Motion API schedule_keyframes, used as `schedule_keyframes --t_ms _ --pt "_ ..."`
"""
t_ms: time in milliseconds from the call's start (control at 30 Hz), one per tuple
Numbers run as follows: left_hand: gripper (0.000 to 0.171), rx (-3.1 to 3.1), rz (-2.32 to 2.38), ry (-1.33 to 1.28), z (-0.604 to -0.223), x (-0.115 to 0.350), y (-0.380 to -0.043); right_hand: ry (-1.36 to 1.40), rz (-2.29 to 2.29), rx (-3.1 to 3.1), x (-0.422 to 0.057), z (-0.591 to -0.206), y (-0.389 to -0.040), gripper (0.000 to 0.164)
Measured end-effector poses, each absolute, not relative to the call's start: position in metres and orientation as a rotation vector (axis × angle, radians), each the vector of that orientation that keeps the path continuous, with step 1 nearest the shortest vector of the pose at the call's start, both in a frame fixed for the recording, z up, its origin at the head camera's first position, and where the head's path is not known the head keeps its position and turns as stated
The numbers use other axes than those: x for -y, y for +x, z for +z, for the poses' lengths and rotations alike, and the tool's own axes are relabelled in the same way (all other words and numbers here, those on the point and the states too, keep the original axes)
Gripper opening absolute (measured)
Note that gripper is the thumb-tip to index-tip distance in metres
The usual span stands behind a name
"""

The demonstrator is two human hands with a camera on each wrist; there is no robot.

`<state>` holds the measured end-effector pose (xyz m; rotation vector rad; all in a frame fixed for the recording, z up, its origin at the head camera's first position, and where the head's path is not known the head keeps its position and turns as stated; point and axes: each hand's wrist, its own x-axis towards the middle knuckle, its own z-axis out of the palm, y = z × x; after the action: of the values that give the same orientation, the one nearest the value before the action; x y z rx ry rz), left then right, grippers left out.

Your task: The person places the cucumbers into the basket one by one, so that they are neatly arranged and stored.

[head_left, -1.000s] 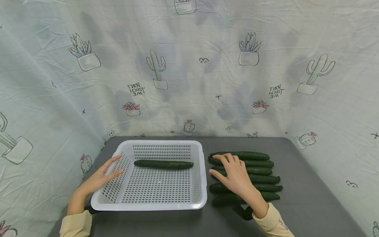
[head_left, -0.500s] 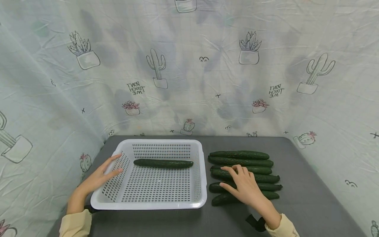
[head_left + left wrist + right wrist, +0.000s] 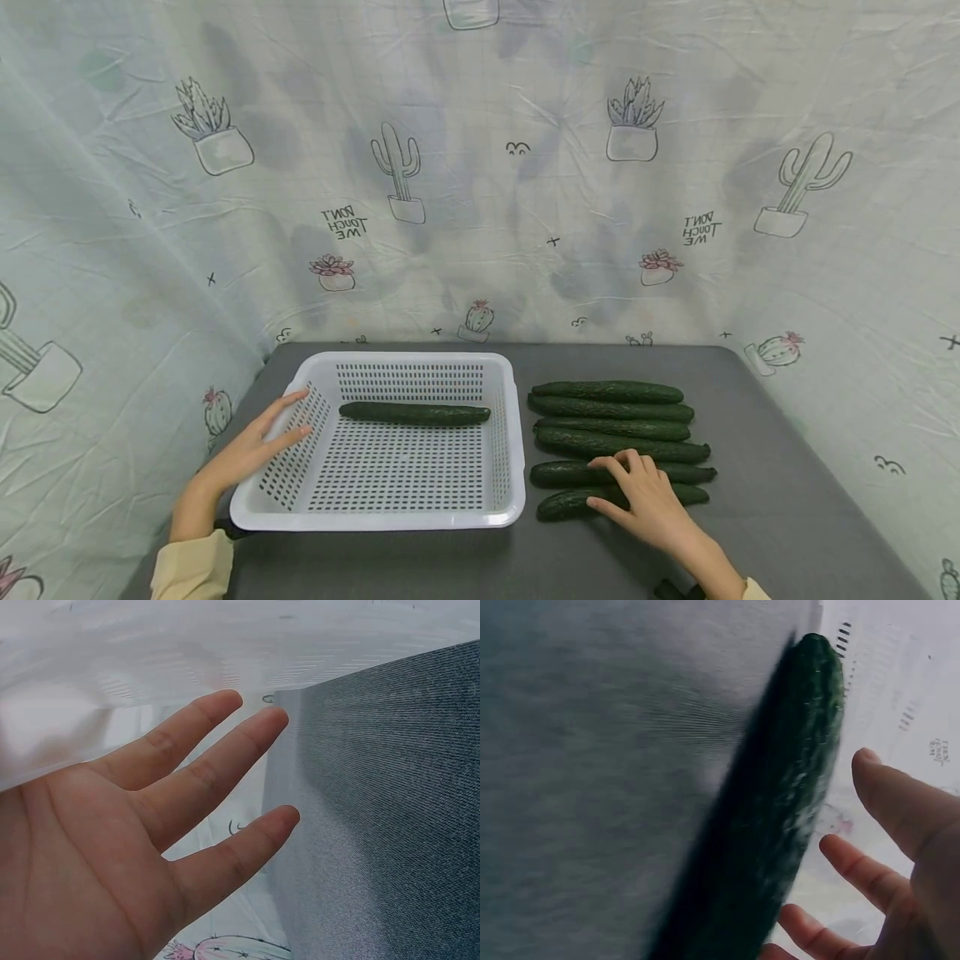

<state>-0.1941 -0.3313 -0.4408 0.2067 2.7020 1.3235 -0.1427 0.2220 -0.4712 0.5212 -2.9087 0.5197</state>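
Right hand (image 3: 649,505) moves farther from the table's far edge (image 3: 592,353), empty fingers parted over the nearest cucumber (image 3: 572,503) (best gripped mid-length), left hand (image 3: 251,452) spread.

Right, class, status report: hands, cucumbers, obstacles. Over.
Left hand at basket's left rim. Right hand over nearest two cucumbers, contact unclear. One cucumber inside, six out. Basket's right wall between.

There are seven cucumbers (image 3: 415,414) in all, one basket (image 3: 375,523), two hands (image 3: 243,450) and one table (image 3: 772,475).
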Motion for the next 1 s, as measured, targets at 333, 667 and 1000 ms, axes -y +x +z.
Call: schedule_keyframes --t_ms 333,667,1000 --pt "0.070 -2.727 1.298 0.219 -0.440 0.331 -0.194 0.470 0.491 2.941 -0.243 -0.482 -0.135 0.038" --pt "0.069 -2.705 1.325 0.225 -0.440 0.332 -0.194 0.448 0.440 2.960 -0.253 -0.491 -0.142 0.042" --pt "0.069 -2.706 1.327 0.225 -0.440 0.332 -0.194 0.459 0.445 2.942 -0.253 -0.491 -0.142 0.037"
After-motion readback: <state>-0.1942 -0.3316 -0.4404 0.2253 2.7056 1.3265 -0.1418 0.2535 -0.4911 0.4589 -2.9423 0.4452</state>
